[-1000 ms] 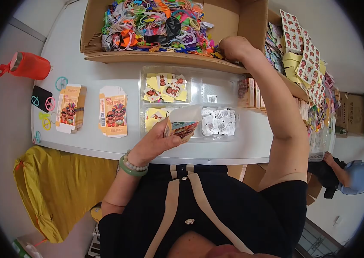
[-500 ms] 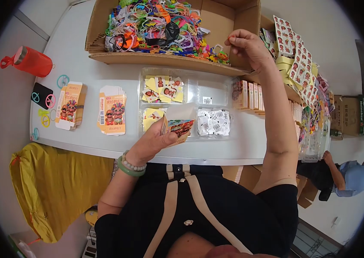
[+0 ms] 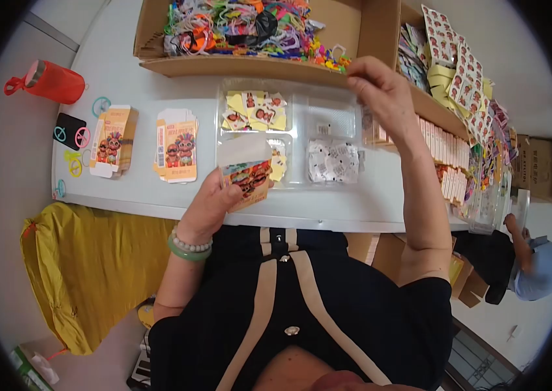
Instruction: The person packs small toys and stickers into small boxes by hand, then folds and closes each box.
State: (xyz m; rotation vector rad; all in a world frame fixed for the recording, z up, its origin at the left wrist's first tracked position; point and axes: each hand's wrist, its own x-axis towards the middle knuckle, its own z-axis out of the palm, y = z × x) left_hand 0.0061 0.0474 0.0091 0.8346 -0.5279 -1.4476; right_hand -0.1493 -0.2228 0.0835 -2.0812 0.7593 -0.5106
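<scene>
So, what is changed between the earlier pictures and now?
The right hand came out of the carton to its front edge; whether it grips something is unclear. The left hand moved left, still holding the small open box. The tray and red bottle stayed put.

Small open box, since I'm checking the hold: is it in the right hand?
No, the left hand holds the small open box.
</scene>
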